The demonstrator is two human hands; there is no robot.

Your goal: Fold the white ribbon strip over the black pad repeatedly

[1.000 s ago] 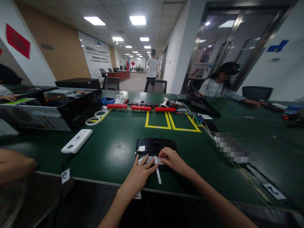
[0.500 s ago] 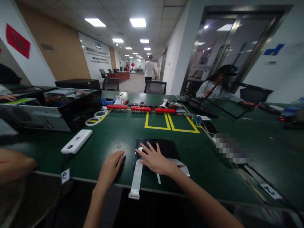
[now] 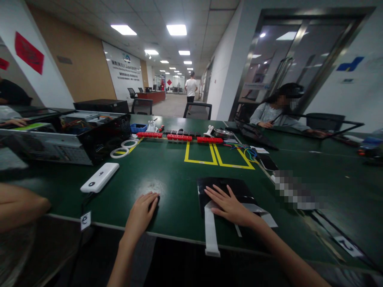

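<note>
My right hand (image 3: 229,205) lies flat with spread fingers on a thin black panel (image 3: 226,187). From under that hand a grey ribbon cable (image 3: 212,233) runs down over the table's near edge, ending in a pale connector. More of the whitish flat cable (image 3: 267,217) shows folded at the panel's right side, partly behind my wrist. Left of the panel, my left hand (image 3: 142,211) rests on the green table (image 3: 167,175) with its fingers stretched and close together. I see nothing held in it.
Red holders (image 3: 179,138) line the table's far side behind yellow taped outlines (image 3: 201,162). An open computer case (image 3: 101,139), white rings (image 3: 119,153) and a white power bank (image 3: 100,177) stand left. Phone (image 3: 267,162) and cables lie right. Another person (image 3: 281,107) sits across; an elbow (image 3: 24,205) intrudes at left.
My right hand and the black panel with its ribbon cable have slid to the right, away from my left hand. The left hand stays nearly in place. The person across has lowered a dark frame.
</note>
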